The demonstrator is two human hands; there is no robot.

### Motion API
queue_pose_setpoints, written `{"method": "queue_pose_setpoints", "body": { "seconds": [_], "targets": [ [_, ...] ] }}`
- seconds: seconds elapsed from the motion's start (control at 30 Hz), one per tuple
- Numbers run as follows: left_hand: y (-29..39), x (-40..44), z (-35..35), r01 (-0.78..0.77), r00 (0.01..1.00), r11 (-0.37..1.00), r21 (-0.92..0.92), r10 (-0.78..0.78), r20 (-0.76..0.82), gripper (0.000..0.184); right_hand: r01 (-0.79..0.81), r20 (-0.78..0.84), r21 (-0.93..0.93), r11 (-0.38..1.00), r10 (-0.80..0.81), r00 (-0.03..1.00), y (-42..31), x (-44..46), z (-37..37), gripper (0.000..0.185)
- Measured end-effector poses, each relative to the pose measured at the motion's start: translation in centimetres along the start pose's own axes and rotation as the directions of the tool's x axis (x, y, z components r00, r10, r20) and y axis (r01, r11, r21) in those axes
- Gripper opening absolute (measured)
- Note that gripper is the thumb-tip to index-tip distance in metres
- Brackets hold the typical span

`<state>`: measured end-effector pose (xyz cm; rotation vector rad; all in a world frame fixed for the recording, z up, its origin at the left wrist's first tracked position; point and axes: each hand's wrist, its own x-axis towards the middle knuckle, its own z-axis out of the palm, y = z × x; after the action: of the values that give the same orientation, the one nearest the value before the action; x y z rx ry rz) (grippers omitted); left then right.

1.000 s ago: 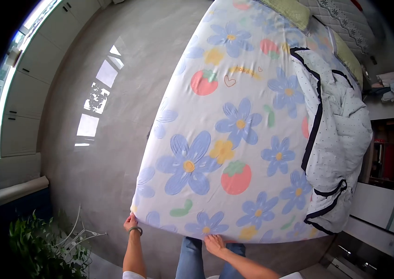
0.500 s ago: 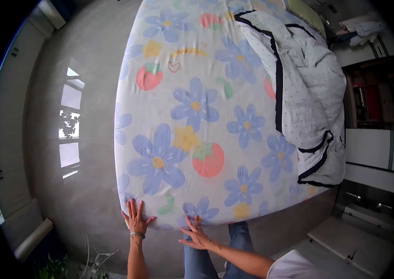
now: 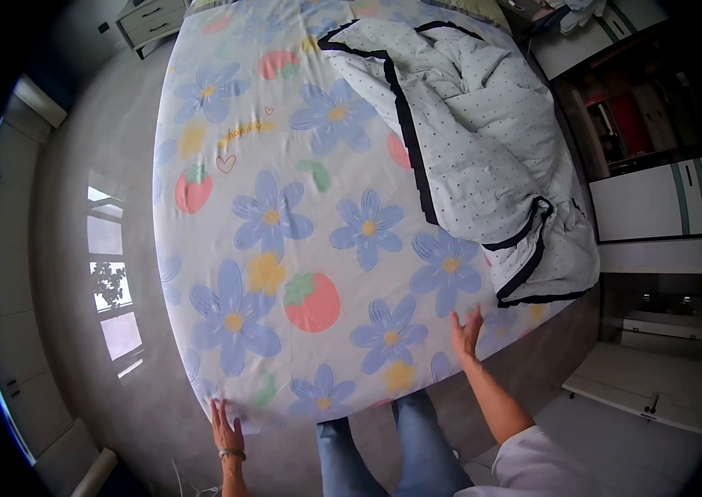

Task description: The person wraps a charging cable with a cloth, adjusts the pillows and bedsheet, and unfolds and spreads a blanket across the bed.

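Observation:
A floral sheet [image 3: 318,240] with blue flowers and red strawberries covers the bed. At its near left corner is my left hand [image 3: 226,428], fingers extended, with a band around the wrist; it holds nothing. My right hand [image 3: 467,331] is over the near right part of the sheet, fingers apart and nothing in them. Whether it touches the cloth I cannot tell. Beyond it, a white dotted quilt [image 3: 483,124] with black trim lies bunched along the right side of the bed.
Grey floor [image 3: 61,215] runs along the left of the bed, with white cabinets [image 3: 11,290] past it. A drawer unit [image 3: 152,25] stands at the far left corner. White cupboards [image 3: 657,199] line the right side. Part of a pillow [image 3: 475,10] shows at the head end.
My right hand has moved right and forward, from the near edge towards the quilt. My left hand remains near the left corner. The view has shifted and turned to the right.

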<state>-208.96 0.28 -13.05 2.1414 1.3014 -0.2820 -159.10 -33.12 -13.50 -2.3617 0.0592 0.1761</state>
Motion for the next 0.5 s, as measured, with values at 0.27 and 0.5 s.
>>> {"method": "queue_pose_setpoints", "body": {
  "seconds": [0.27, 0.5],
  "targets": [
    [11.5, -8.6, 7.5, 0.145, 0.988, 0.955, -0.260, -0.152, -0.007, 0.043, -0.193, -0.120, 0.258, 0.947, 0.230, 0.966, 7.0, 26.7, -5.6, 0.051],
    [39.4, -3.9, 15.5, 0.443, 0.879, 0.276, -0.853, 0.054, 0.474, 0.054, 0.595, 0.145, -0.088, 0.799, -0.581, 0.801, -5.4, 5.8, -15.4, 0.004]
  ]
}}
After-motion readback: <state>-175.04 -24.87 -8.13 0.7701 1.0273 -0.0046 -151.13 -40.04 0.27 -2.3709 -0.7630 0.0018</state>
